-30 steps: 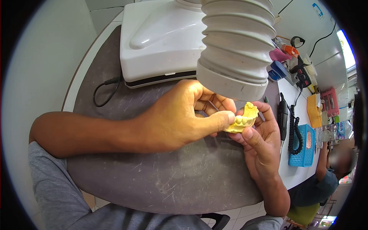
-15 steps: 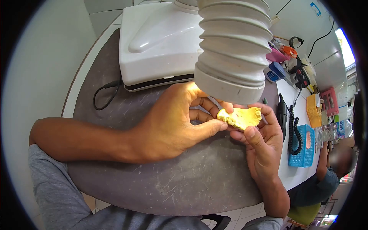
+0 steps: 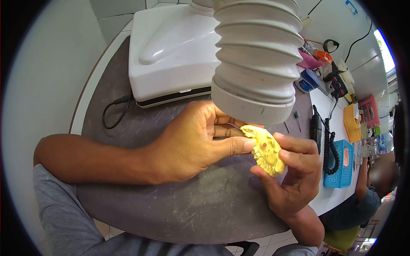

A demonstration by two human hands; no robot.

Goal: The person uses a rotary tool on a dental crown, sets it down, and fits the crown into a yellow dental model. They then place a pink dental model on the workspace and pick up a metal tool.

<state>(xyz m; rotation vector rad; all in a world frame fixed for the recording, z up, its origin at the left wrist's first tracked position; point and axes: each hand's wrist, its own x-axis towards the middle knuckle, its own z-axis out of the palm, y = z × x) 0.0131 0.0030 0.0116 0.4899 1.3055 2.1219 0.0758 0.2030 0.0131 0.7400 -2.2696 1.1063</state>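
A yellow dental cast [image 3: 267, 151] with moulded teeth along its edge is held up between both hands, under the ribbed white hose. My left hand [image 3: 194, 143] grips its left side, the thumb pressed on the near edge and the other fingers partly hidden behind. On the right side, the fingertips and thumb of my right hand [image 3: 294, 170] pinch the cast. A small reddish spot shows on its face, which is turned toward the camera.
The ribbed white hose [image 3: 256, 55] hangs over the grey tabletop [image 3: 183, 209]. Behind stands a white machine [image 3: 171, 51]. To the right are thin tools [image 3: 298, 121], a black handpiece [image 3: 316, 128], a blue basket [image 3: 339, 164] and a seated person [image 3: 354, 209].
The cast has turned so that its toothed edge points down and left and more of its face shows. My right hand has shifted its grip to the cast's right side, uncovering the thin tools.
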